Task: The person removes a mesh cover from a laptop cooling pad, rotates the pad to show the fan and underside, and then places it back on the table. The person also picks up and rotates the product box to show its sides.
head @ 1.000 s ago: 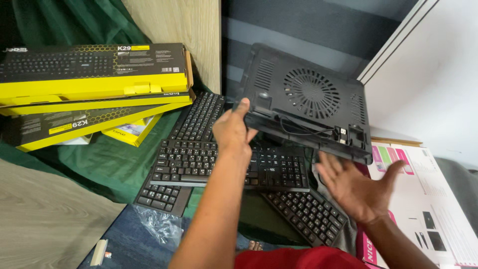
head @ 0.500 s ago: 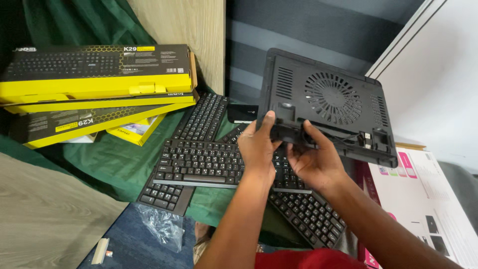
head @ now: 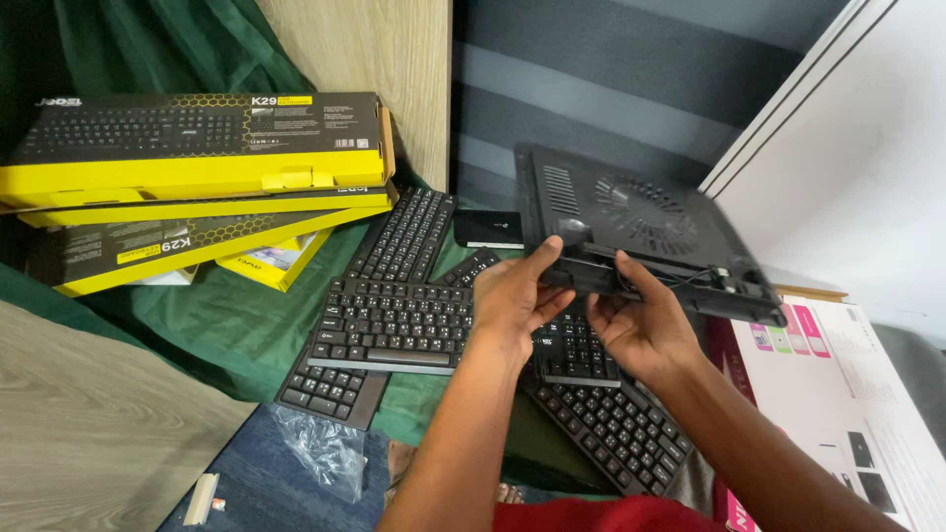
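Observation:
I hold a black laptop cooling pad (head: 631, 222) with a round fan grille, tilted up above a pile of keyboards. My left hand (head: 512, 296) grips its near edge at the left, thumb on top. My right hand (head: 641, 325) holds the same edge from below, a little to the right, near a thin black cable. Under both hands lie several black keyboards (head: 394, 320), overlapping on a green cloth (head: 227, 325).
Stacked yellow-and-black keyboard boxes (head: 197, 148) sit at the left. A small black device (head: 490, 229) lies behind the keyboards. A white and pink carton (head: 838, 394) is at the right, a clear plastic bag (head: 320, 448) at the front, a wooden panel (head: 394, 59) behind.
My right hand came up from open below the pad and took hold of its near edge. The pad has tipped flatter and shifted slightly right.

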